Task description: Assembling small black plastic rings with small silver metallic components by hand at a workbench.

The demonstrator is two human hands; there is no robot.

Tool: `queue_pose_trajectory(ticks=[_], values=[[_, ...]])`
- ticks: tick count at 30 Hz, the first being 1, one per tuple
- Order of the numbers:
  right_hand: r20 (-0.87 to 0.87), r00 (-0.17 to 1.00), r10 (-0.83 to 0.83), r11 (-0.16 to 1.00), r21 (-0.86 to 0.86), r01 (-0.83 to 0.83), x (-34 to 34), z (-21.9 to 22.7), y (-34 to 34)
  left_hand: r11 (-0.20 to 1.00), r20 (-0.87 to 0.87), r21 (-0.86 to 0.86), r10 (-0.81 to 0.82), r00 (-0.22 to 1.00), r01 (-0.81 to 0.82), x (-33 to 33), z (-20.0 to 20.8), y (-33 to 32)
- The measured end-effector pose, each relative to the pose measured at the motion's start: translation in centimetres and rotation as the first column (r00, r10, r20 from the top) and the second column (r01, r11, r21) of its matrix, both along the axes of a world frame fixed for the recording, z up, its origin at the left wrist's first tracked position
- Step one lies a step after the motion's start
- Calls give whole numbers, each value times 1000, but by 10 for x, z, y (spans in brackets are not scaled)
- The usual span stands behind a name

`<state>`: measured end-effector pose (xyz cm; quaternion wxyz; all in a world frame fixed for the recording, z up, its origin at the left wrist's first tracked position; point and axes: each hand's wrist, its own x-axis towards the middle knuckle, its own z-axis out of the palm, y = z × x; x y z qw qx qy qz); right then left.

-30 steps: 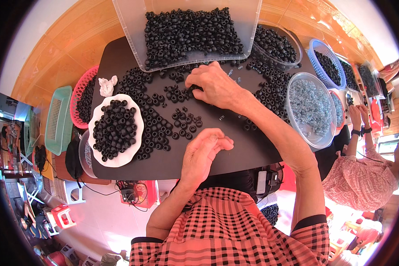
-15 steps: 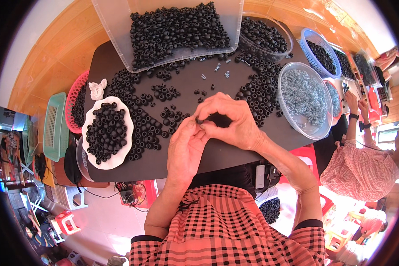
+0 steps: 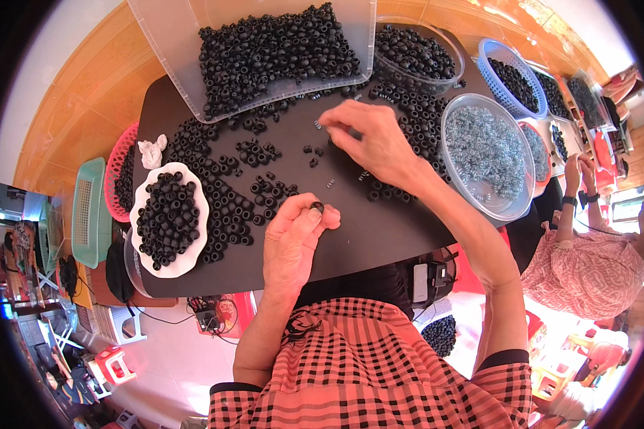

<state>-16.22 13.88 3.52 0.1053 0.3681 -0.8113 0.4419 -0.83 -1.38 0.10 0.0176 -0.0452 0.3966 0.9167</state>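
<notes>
My left hand is closed in a pinch on a small black hollow plastic piece, held just above the table's near side. Over the middle of the table reaches my right hand, palm down. Its thumb and forefinger are apart, and the fingertips are right beside a small metal spring; whether they touch it I cannot tell. Another spring lies between my hands, and a third spring rests below my right wrist. Loose black pieces cover the tabletop to the left of my left hand.
A clear bin of black pieces tilts at the back. A scalloped white plate heaped with them stands left. Right is a clear bowl of springs. Baskets flank the table, and a co-worker sits at far right.
My hands have come apart. The right one has moved up and away to the springs, while the left stays near the table edge with the black piece.
</notes>
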Motion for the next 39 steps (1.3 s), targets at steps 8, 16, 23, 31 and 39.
queue_pose_trajectory(ticks=[8,16,23,31,39], values=[[-237,970,60,906,420,47,-45,-17,-31,999,41,38,11,999,-13,-2,-3,-1],[533,845,37,999,-30,-24,23,17,-12,996,27,85,-12,1000,9,2,-2,-1],[655,688,311,929,-364,-74,73,6,0,999,18,-53,-10,1000,11,2,1,3],[576,763,295,880,-474,18,85,-9,0,992,-3,-123,-22,1000,21,2,-1,4],[464,854,234,922,-385,-43,91,-13,3,994,0,-109,16,1000,-16,4,-5,5]])
